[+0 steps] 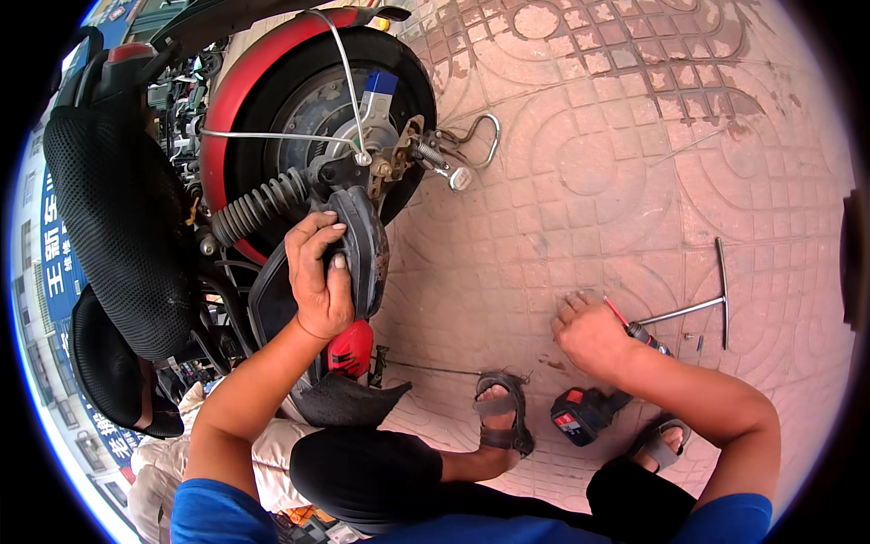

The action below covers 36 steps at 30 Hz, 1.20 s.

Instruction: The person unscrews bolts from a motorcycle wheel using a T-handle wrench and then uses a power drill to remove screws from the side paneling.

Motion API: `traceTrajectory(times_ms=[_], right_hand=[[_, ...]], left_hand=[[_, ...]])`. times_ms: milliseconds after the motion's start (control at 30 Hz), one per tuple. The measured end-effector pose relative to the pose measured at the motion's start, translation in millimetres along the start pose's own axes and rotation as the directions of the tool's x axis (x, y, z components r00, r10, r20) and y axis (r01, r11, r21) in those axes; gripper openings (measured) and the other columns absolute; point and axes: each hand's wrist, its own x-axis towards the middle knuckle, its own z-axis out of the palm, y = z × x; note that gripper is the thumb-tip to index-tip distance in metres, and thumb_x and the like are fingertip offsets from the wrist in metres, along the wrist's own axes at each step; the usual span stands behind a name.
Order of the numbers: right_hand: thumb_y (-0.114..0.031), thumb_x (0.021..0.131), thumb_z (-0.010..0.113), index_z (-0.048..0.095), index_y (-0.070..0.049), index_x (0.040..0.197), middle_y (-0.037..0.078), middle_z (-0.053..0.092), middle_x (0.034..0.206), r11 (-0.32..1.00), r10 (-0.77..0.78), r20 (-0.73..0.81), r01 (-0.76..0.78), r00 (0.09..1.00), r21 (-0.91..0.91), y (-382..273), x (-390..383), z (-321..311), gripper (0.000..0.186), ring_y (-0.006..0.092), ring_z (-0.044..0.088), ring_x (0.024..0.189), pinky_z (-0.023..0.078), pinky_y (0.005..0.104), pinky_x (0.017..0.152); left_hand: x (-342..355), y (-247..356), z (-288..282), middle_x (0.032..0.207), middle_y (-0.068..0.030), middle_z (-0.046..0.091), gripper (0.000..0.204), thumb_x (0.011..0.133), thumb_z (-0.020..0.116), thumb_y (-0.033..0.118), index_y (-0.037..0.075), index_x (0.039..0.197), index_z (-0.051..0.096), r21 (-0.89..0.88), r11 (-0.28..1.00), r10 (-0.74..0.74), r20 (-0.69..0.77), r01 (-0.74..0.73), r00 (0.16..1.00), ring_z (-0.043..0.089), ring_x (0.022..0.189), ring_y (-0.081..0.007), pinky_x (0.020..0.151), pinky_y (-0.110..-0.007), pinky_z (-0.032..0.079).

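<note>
My left hand (322,276) grips the upper end of a black plastic cover (364,249) on the side of the scooter, fingers over its edge and thumb against its face. Down on the paving, my right hand (589,335) has its fingers curled; whatever they hold, if anything, is hidden. Beside it lies a cordless drill, its battery (580,417) on the near side of my forearm and its chuck (645,337) beyond; the arm hides the middle. A thin red bit or shaft (616,311) points past my knuckles. A T-handle wrench (723,295) rests to the right.
The scooter's rear wheel (308,127) with red fender, shock spring (263,204) and black mesh seat (118,231) fill the left. A bent metal stand (485,145) juts from the axle. Small screws (693,340) lie near the wrench. My sandalled foot (501,412) is close by.
</note>
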Motion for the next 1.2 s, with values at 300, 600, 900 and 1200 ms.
traceTrajectory(times_ms=[300,600,900,1200], right_hand=[[-0.044,0.095,0.066,0.04,0.001,0.155,0.021,0.031,0.166,0.876,0.422,-0.613,-0.474,0.668,0.086,153,1,-50,0.08,0.0343,0.022,0.157,0.014,0.0465,0.131],[-0.036,0.088,0.074,0.043,0.003,0.152,0.022,0.031,0.166,0.893,0.421,-0.61,-0.423,0.671,0.151,160,12,-48,0.081,0.0368,0.023,0.157,0.015,0.0495,0.13],[-0.025,0.089,0.071,0.051,-0.005,0.148,0.016,0.04,0.162,0.887,0.431,-0.659,-0.423,0.616,0.185,170,7,-45,0.065,0.0341,0.032,0.153,0.022,0.0482,0.129],[-0.031,0.096,0.062,0.052,-0.007,0.149,0.014,0.042,0.161,0.88,0.412,-0.654,-0.464,0.635,0.104,164,14,-42,0.059,0.0329,0.034,0.153,0.02,0.0563,0.127]], left_hand=[[0,-10,-1,0.126,-0.0245,0.057,0.038,0.082,0.052,-0.001,-0.002,0.12,0.059,-0.014,1.0,-0.002,0.028,0.002,1.0,0.055,0.115,-0.0367,0.105,-0.047,0.043],[-2,-16,-3,0.124,-0.0232,0.058,0.04,0.078,0.055,0.0,0.0,0.117,0.061,-0.005,1.0,-0.012,0.055,0.012,0.998,0.056,0.111,-0.0362,0.101,-0.048,0.044],[-5,-14,2,0.121,-0.0223,0.053,0.034,0.084,0.054,0.008,0.002,0.118,0.057,-0.013,0.999,-0.049,0.041,0.05,0.998,0.052,0.111,-0.0331,0.102,-0.046,0.041],[-6,-14,-1,0.127,-0.0235,0.053,0.038,0.085,0.052,0.006,0.001,0.122,0.056,-0.051,0.997,-0.062,0.066,0.065,0.996,0.052,0.116,-0.037,0.105,-0.049,0.041]])
